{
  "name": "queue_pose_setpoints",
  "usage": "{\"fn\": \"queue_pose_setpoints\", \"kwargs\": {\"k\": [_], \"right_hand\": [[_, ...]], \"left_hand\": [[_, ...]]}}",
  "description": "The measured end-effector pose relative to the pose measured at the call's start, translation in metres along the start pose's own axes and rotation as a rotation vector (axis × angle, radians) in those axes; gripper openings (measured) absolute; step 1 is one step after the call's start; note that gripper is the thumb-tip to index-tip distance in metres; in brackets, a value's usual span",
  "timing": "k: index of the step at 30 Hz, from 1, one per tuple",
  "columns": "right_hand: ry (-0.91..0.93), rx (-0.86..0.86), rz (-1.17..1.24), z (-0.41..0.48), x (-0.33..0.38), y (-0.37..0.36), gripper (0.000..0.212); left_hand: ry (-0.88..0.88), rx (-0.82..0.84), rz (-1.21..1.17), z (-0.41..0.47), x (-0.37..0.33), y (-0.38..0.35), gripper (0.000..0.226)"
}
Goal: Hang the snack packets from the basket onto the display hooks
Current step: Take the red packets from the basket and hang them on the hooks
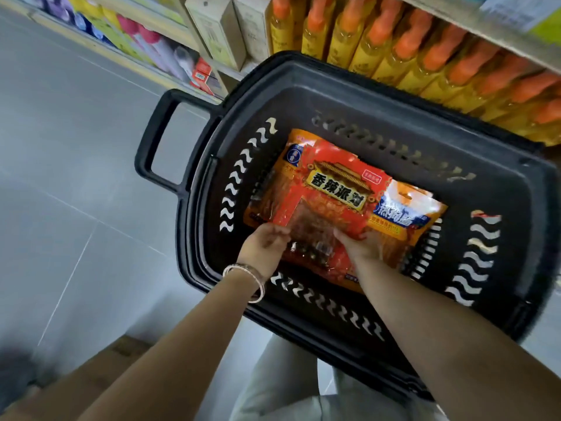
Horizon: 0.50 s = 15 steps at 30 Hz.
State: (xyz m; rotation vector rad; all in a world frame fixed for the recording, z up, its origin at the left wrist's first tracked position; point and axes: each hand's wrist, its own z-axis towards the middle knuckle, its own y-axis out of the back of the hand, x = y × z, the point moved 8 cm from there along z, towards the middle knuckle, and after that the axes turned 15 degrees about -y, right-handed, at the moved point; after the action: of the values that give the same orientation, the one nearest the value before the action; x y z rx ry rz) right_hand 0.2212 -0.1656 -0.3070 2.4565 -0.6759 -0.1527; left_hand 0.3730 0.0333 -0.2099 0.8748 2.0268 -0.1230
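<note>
the red snack packet (331, 192) lies on top of the pile inside the black basket (349, 86), glossy film with a yellow-lettered banner and a clear window at its near end. the left hand (264, 244) pinches its near-left corner and the right hand (361, 246) grips its near-right edge — both closed on this same packet. under it sit 2 orange packets, one orange packet (291, 153) poking out at the far side, another orange packet (409, 208) with a blue label and a hang hole showing to the right. a silver bangle (246, 278) circles the left wrist.

the basket is hard plastic with rows of wavy slots in its walls and a loop handle (158, 138) on the left; its deep walls ring the packets on every side. it stands on a grey tiled floor (60, 147). just beyond it — a shelf row of yellow bottles (394, 47) with orange caps, and pale cartons (218, 28) beside them. a brown cardboard box (100, 363) lies near the left forearm.
</note>
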Motion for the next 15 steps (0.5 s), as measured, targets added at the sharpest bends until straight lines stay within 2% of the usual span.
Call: {"fn": "queue_pose_setpoints", "kwargs": {"k": [1, 2, 6, 8, 11, 15], "right_hand": [[0.009, 0.009, 0.049, 0.003, -0.002, 0.007, 0.052], [-0.002, 0.004, 0.101, 0.006, -0.006, 0.015, 0.046], [-0.115, -0.038, 0.261, 0.011, -0.022, 0.049, 0.045], [-0.066, 0.018, 0.229, 0.01, -0.018, 0.052, 0.042], [0.001, 0.088, 0.139, 0.005, -0.007, 0.044, 0.064], [-0.187, 0.022, 0.059, 0.0, -0.01, 0.024, 0.107]], "left_hand": [[0.006, 0.004, -0.01, -0.001, 0.0, 0.0, 0.017], [0.014, 0.008, -0.02, -0.001, 0.0, 0.0, 0.017], [0.043, 0.011, -0.01, -0.001, 0.001, 0.002, 0.014], [0.059, 0.007, 0.009, -0.001, 0.001, 0.002, 0.011], [0.065, 0.028, 0.071, 0.0, 0.002, 0.0, 0.009], [0.077, 0.06, 0.112, 0.001, 0.004, -0.001, 0.009]]}}
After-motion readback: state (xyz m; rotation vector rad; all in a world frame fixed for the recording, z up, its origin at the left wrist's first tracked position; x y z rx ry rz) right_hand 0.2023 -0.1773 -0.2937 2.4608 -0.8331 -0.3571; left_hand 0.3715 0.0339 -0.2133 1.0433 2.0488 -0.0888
